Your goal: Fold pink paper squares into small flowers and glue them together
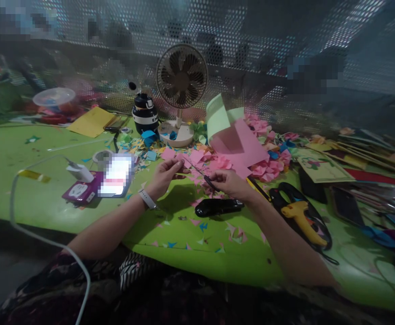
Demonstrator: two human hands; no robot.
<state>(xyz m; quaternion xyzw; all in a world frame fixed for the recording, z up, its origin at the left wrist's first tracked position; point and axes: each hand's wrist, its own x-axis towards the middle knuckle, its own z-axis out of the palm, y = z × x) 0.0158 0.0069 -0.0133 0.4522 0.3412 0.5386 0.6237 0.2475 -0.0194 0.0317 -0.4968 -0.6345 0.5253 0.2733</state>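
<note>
Above the green table, my left hand pinches one end of a thin dark stick. My right hand is closed round the other, thicker end of the stick, a little lower and to the right. A white watch band sits on my left wrist. Pink paper squares lie just behind both hands, and a black oblong object lies on the table right under my right hand.
A small desk fan and a dark jar stand behind. Pink and green sheets, paper flowers, a yellow glue gun, a lit phone, a charger and a white cable lie around. Paper scraps litter the tabletop.
</note>
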